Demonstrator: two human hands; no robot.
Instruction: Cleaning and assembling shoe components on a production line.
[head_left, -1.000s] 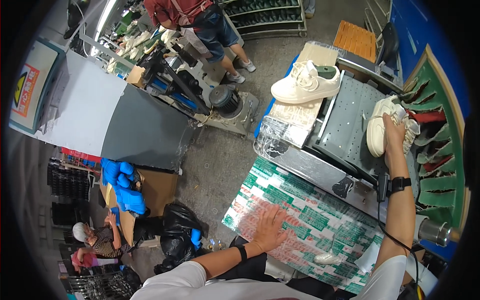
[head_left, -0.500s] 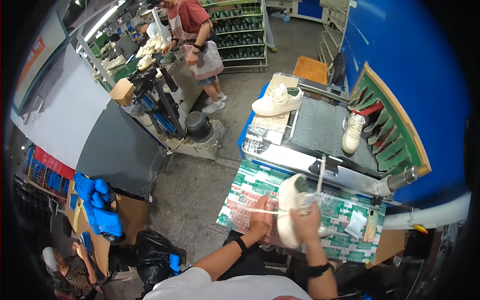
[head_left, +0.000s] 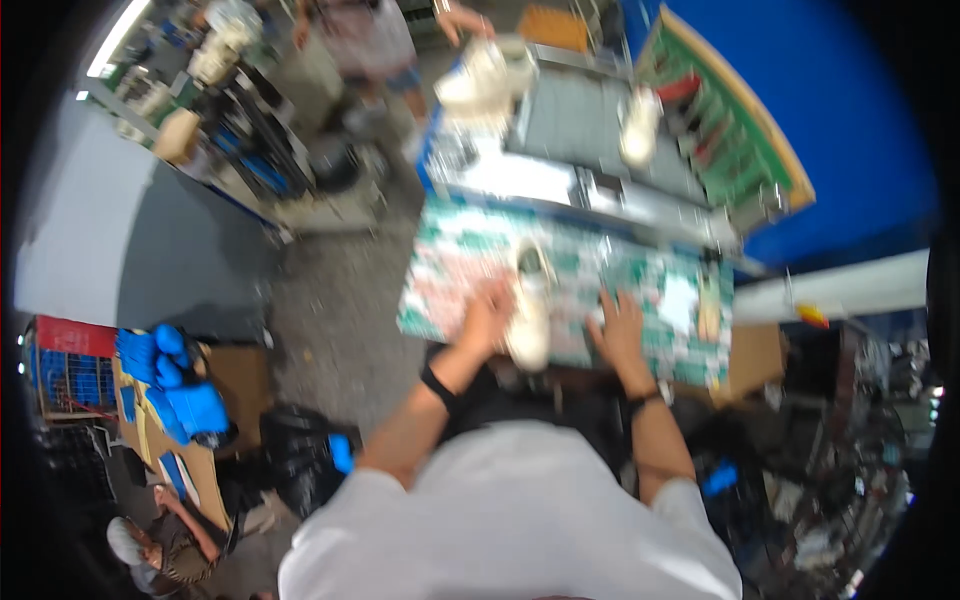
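Observation:
A cream lace-up sneaker (head_left: 530,325) lies on the patterned green, white and pink work surface (head_left: 585,345), its toe toward me and its dark opening away. Beside its left edge is my left hand (head_left: 486,316); motion blur hides how its fingers sit and whether they grip the shoe. To the right of the sneaker, apart from it, my right hand (head_left: 622,330) rests over the work surface with its fingers spread. A small dark spot shows by its fingertips, too blurred to name.
Beyond the work surface stands a machine with a grey belt (head_left: 570,125), a cream shoe (head_left: 640,125) on it and a green slit curtain (head_left: 735,130). Cream footwear (head_left: 475,80) sits at its left end, by a co-worker's hand (head_left: 462,18). A white packet (head_left: 679,303) lies at right.
The sneaker has gone from my hands' hold onto the work surface. My right hand has come away from it to the right. The view has shifted, and a co-worker's hand appears near the far-left footwear.

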